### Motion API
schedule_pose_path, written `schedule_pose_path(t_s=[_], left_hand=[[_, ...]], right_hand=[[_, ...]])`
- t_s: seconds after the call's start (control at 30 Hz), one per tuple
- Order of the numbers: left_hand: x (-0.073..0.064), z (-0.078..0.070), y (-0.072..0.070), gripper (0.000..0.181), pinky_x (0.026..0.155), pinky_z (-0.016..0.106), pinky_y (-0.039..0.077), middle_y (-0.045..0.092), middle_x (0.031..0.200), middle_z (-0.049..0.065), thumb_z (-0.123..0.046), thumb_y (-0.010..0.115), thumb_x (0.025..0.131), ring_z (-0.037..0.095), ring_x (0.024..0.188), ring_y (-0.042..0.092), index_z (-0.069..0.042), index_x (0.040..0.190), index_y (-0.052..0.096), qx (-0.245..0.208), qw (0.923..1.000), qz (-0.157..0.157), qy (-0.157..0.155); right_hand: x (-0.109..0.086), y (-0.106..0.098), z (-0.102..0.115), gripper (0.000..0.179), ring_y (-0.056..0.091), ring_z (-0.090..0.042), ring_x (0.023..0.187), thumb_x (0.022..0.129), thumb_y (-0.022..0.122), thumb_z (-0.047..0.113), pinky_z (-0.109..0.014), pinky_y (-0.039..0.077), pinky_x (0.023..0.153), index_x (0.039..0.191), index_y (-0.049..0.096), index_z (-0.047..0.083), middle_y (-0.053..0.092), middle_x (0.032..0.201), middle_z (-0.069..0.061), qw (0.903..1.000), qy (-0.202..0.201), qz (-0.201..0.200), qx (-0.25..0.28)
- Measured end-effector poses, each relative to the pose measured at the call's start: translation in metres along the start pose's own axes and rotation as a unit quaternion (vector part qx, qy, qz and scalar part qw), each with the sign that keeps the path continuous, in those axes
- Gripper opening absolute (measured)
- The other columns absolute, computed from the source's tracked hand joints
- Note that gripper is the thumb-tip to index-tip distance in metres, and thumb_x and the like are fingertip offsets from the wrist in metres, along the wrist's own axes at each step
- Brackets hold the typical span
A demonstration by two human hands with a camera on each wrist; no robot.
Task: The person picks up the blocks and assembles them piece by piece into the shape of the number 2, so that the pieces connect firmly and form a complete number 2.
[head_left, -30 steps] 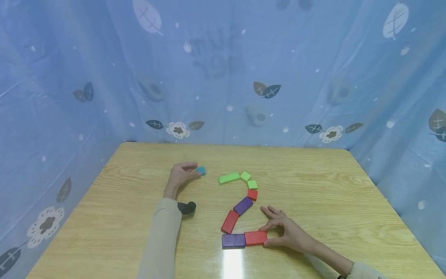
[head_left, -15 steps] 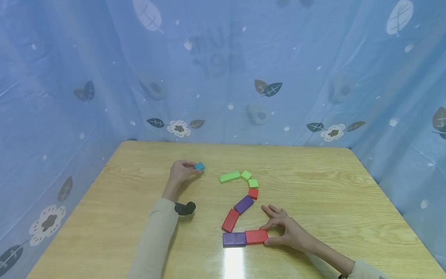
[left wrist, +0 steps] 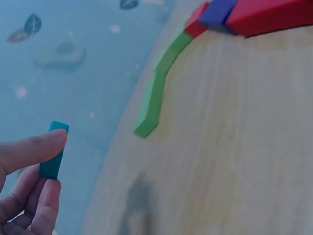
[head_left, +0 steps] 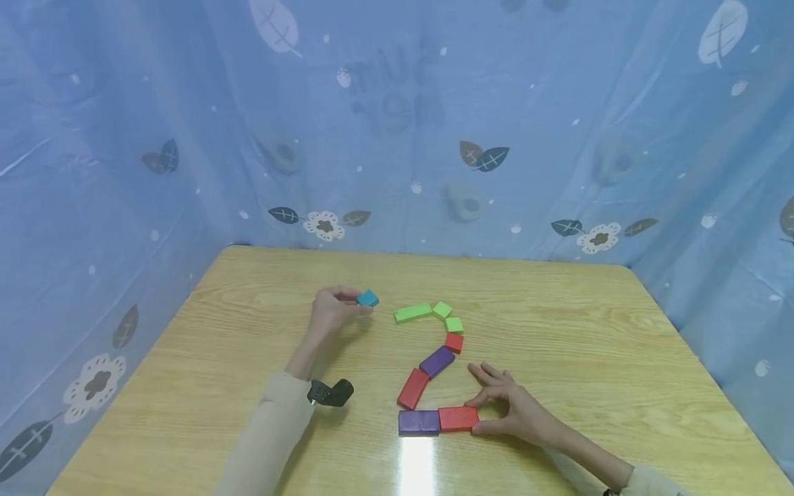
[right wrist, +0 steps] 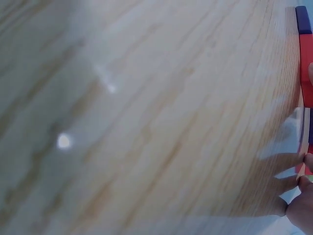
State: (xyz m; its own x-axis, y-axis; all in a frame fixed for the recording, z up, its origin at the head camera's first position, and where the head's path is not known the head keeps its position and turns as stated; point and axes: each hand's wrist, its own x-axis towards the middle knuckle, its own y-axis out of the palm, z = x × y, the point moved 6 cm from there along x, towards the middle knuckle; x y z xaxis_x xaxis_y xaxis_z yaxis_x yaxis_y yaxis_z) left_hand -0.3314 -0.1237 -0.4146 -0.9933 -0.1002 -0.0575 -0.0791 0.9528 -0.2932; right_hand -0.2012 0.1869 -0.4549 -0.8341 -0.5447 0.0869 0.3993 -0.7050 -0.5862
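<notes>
My left hand (head_left: pixel 331 313) pinches a small teal block (head_left: pixel 368 298) between thumb and fingers, raised over the back left of the table. In the left wrist view the teal block (left wrist: pixel 51 169) stands on edge in the grip. My right hand (head_left: pixel 520 415) has its thumb and index finger at the right end of a red block (head_left: pixel 459 419), gripping it where it lies flat. The other fingers spread away from it. Against its left end lies purple (head_left: pixel 418 422). From there a curved row goes up through a red block (head_left: pixel 413 388) and a purple block (head_left: pixel 437 362).
A small red block (head_left: pixel 454 342), two light green cubes (head_left: pixel 442 311) and a long green block (head_left: pixel 412 313) finish the row's upper curve. A black device (head_left: pixel 331 393) sits on the left wrist. Blue patterned curtain (head_left: pixel 397 172) surrounds the wooden table (head_left: pixel 577 324).
My left hand has lifted the teal block off the table, turned it and carried it slightly right towards the long green block. My right hand stays at the red block.
</notes>
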Motion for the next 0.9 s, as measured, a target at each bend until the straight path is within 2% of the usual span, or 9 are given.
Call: schedule_pose_path(t_s=[0.13, 0.37, 0.57, 0.73, 0.9], left_hand=[[-0.011, 0.004, 0.005, 0.035, 0.081, 0.037, 0.052, 0.066, 0.101, 0.014, -0.011, 0.084, 0.07, 0.026, 0.092, 0.062, 0.0, 0.1, 0.069, 0.0, 0.9999, -0.011, 0.01], [-0.022, 0.02, 0.021, 0.033, 0.072, 0.031, 0.051, 0.065, 0.091, 0.013, -0.011, 0.086, 0.069, 0.023, 0.082, 0.062, 0.001, 0.092, 0.066, 0.004, 0.9977, -0.063, 0.026], [-0.023, 0.025, 0.036, 0.032, 0.066, 0.03, 0.049, 0.065, 0.082, 0.009, -0.012, 0.087, 0.065, 0.02, 0.075, 0.061, -0.002, 0.087, 0.066, 0.047, 0.9955, -0.073, 0.038], [-0.022, 0.026, 0.04, 0.031, 0.066, 0.029, 0.048, 0.067, 0.081, 0.007, -0.012, 0.088, 0.063, 0.019, 0.074, 0.06, -0.004, 0.083, 0.067, 0.071, 0.9931, -0.081, 0.047], [-0.024, 0.025, 0.042, 0.03, 0.065, 0.03, 0.049, 0.066, 0.08, 0.009, -0.011, 0.087, 0.063, 0.02, 0.073, 0.06, -0.001, 0.082, 0.065, 0.084, 0.9919, -0.073, 0.061]], right_hand=[[-0.001, 0.0, 0.0, 0.024, 0.012, -0.054, 0.136, 0.076, 0.079, 0.029, -0.073, -0.005, 0.101, 0.097, 0.072, 0.021, 0.035, 0.146, -0.027, 1.0, -0.002, -0.001, 0.005], [-0.001, 0.0, -0.001, 0.024, 0.012, -0.054, 0.137, 0.076, 0.08, 0.029, -0.073, -0.005, 0.101, 0.097, 0.072, 0.021, 0.035, 0.146, -0.027, 0.9999, -0.005, -0.004, 0.012], [-0.001, -0.001, -0.002, 0.023, 0.013, -0.054, 0.136, 0.076, 0.08, 0.028, -0.074, -0.005, 0.101, 0.097, 0.073, 0.021, 0.036, 0.146, -0.027, 0.9999, -0.007, -0.009, 0.008], [0.0, 0.0, 0.0, 0.023, 0.014, -0.054, 0.136, 0.076, 0.08, 0.028, -0.074, -0.004, 0.101, 0.096, 0.072, 0.021, 0.036, 0.146, -0.027, 0.9999, -0.01, -0.01, 0.006], [0.0, 0.0, -0.001, 0.023, 0.013, -0.055, 0.136, 0.075, 0.08, 0.028, -0.074, -0.005, 0.101, 0.096, 0.072, 0.021, 0.036, 0.146, -0.027, 0.9999, -0.01, -0.008, 0.006]])
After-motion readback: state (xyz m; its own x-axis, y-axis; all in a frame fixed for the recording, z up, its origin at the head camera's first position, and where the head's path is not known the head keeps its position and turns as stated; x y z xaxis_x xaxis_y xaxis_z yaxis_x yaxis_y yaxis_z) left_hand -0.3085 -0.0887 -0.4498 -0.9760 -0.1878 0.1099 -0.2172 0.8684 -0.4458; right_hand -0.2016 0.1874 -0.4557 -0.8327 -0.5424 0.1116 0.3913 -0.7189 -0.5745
